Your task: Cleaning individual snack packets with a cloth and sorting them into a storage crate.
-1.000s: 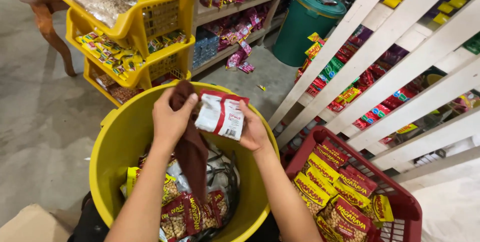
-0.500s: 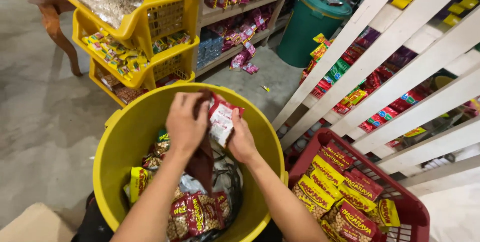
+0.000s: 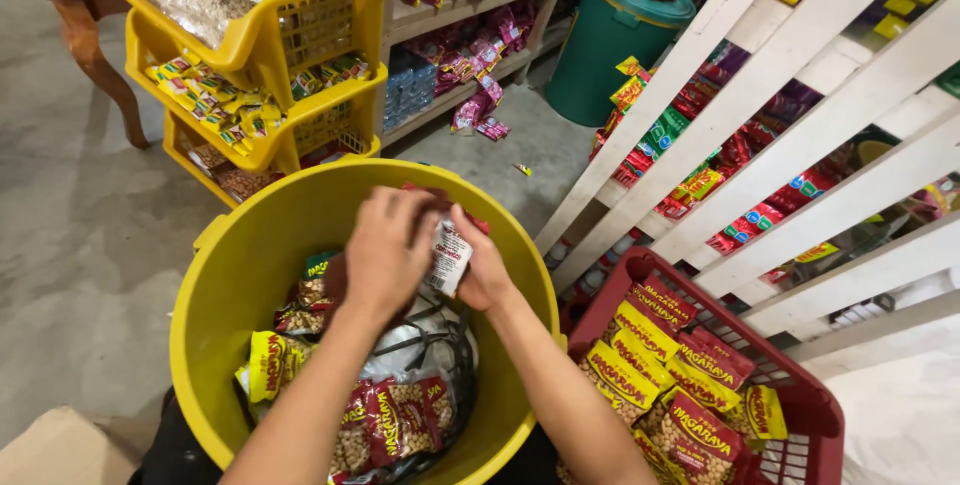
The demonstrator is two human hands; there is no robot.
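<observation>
Both hands over yellow bucket (image 3: 240,275), inside its rim: left hand (image 3: 385,250) and right hand (image 3: 480,265) each pinching the snack packet (image 3: 450,257). Red basket (image 3: 800,395) close right. Hands lower than before, packet folded between them.

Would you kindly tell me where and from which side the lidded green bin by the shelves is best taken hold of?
Probably at the lid's overhanging rim, from the open floor side in front. The green bin stands upright with its lid on, and the lid's edge juts past the tapering wall, giving a ledge for a two-handed grip. The shelves and white slats flank its other sides.
</observation>
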